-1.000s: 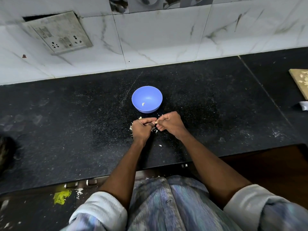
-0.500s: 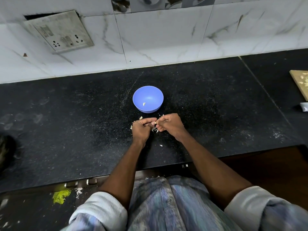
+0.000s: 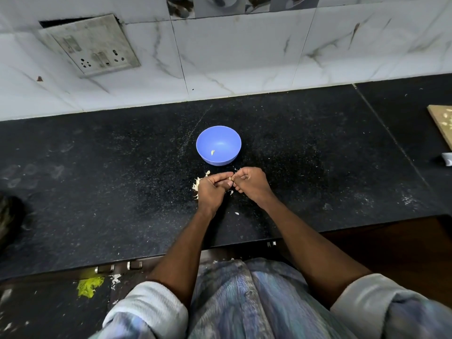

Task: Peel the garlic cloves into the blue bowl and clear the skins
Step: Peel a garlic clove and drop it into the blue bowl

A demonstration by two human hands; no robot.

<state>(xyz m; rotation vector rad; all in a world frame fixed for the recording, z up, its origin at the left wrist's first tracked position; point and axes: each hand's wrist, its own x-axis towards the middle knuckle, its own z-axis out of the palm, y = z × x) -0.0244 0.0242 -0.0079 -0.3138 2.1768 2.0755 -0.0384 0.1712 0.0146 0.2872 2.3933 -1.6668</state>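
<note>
I pinch a garlic clove [image 3: 231,178] between the fingertips of both hands, just in front of the blue bowl [image 3: 218,145]. My left hand [image 3: 212,189] curls round it from one side and my right hand [image 3: 250,184] nips it with curled fingers from the other. One peeled clove [image 3: 212,152] lies inside the bowl. Loose skins [image 3: 196,188] sit on the black counter [image 3: 122,192] near the bowl's front, beside and under my left hand, with a stray flake [image 3: 236,213] further toward me. Well right of the bowl a wooden board [image 3: 442,123] juts in; behind the bowl, up left on the tiled wall, is a socket plate [image 3: 90,45].
</note>
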